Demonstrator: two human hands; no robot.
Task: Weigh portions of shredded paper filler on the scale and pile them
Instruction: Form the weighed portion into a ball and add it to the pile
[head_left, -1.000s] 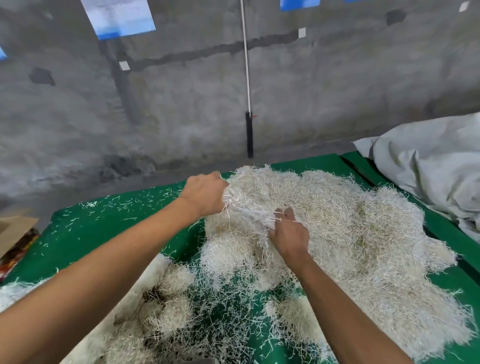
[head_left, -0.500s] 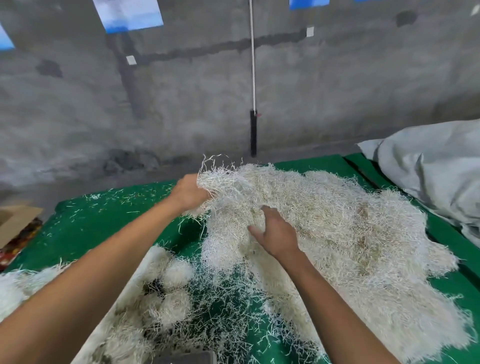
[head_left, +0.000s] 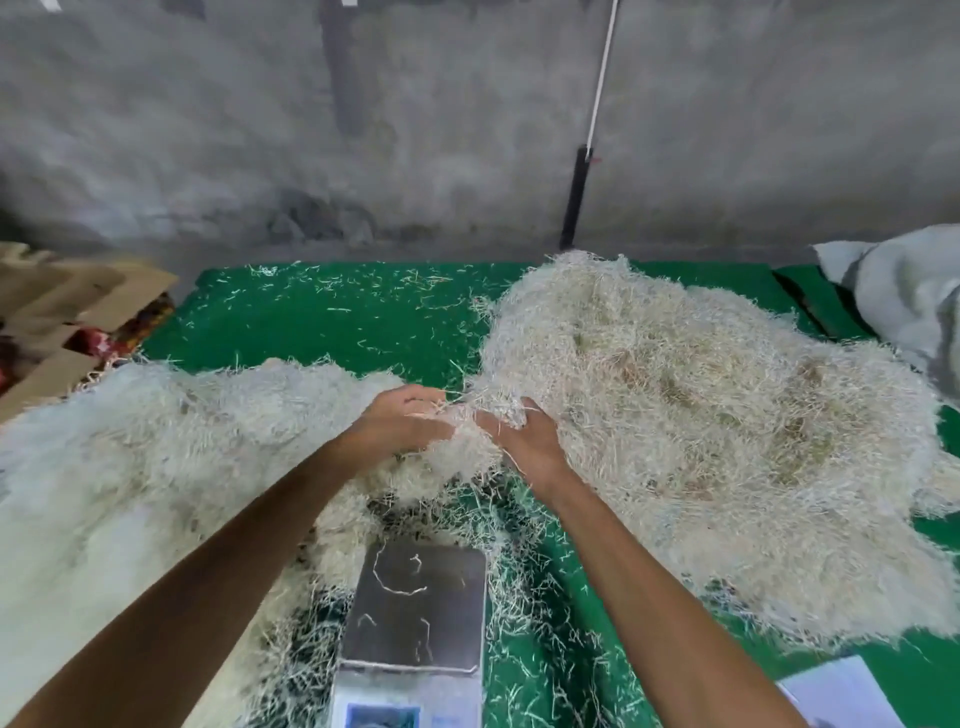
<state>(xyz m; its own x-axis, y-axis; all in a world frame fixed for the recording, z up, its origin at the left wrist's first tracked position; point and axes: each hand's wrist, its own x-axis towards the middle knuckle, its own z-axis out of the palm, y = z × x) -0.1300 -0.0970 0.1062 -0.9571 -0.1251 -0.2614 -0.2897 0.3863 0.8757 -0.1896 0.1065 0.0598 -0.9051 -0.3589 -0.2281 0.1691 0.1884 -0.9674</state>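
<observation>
Head view shows both hands, the left hand (head_left: 402, 423) and right hand (head_left: 524, 441), gripping one clump of shredded paper (head_left: 470, 444) pulled from the big heap (head_left: 701, 415). The scale (head_left: 415, 605) below holds only stray bits, so this portion is not weighed yet. A pile (head_left: 156, 441) on the left looks done already.

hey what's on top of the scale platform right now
Only a few stray paper shreds lie on the scale platform, no portion yet. Both hands hold a clump of filler beyond it.

No legible text, scale display (head_left: 384, 719) blurred — unreadable
</observation>
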